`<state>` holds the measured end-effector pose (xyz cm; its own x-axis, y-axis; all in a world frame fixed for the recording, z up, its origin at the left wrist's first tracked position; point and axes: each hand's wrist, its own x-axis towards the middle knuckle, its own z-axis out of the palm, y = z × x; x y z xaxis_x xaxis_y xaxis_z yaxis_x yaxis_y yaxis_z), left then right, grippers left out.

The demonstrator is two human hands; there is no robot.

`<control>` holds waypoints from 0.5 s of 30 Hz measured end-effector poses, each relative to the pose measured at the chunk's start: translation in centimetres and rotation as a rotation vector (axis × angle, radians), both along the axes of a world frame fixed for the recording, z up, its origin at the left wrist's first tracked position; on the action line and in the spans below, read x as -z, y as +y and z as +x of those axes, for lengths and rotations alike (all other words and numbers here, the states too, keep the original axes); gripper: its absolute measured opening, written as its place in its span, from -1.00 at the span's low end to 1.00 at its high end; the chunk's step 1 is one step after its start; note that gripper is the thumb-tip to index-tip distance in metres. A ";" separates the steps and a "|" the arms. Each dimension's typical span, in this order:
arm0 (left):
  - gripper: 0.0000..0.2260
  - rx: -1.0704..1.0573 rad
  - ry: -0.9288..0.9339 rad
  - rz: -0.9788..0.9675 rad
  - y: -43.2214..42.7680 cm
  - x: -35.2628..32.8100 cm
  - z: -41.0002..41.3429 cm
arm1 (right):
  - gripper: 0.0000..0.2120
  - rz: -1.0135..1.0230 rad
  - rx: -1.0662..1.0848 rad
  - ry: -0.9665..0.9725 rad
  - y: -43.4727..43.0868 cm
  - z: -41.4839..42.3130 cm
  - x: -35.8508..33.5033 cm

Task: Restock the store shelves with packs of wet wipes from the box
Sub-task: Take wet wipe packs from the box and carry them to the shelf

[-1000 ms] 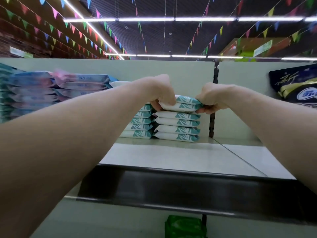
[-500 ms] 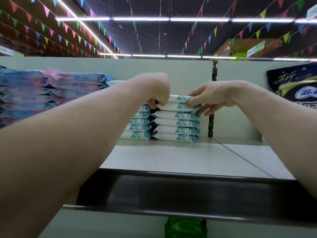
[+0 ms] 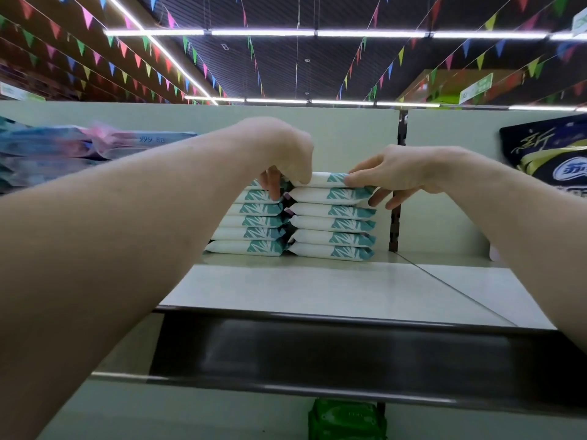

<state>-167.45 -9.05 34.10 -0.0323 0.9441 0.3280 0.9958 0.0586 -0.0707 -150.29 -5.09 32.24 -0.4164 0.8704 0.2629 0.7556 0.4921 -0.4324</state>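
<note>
Pack of wet wipes [image 3: 319, 180] tops the right stack [image 3: 332, 224], far on the shelf [image 3: 317, 290]. Our right hand [image 3: 394, 176] lies straight-fingered against its right end; whether the curled left hand [image 3: 282, 150] grips it, we cannot tell. Uneven pushing, we judge, could slide it off.

Two stacks of white-and-teal wipe packs [image 3: 330, 225] stand side by side on the shelf [image 3: 317, 287]. The left hand [image 3: 279, 154] curls round the top pack's [image 3: 320, 180] left end; the right hand's [image 3: 397, 176] straight fingers touch its right end.
</note>
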 end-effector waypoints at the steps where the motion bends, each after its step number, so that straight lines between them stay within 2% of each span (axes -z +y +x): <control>1: -0.70 0.000 -0.007 -0.001 0.1 -0.1 0.0 | -0.65 0.014 0.004 -0.001 0.1 0.0 0.0; 6: -0.75 -0.007 0.050 0.030 0.4 0.3 -0.1 | -0.65 0.027 0.012 -0.022 0.2 -0.3 0.1; 12: -0.79 -0.031 0.097 -0.021 -0.7 0.2 0.3 | -0.62 -0.011 -0.003 -0.065 -0.4 0.2 -0.2; 15: -0.75 -0.051 0.126 -0.021 -1.0 0.1 1.0 | -0.60 0.000 0.002 -0.071 -0.6 -0.2 -0.3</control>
<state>-166.46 -10.04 34.05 -0.0404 0.9491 0.3123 0.9746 0.1063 -0.1970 -150.50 -5.66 32.55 -0.4323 0.8712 0.2327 0.7853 0.4906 -0.3775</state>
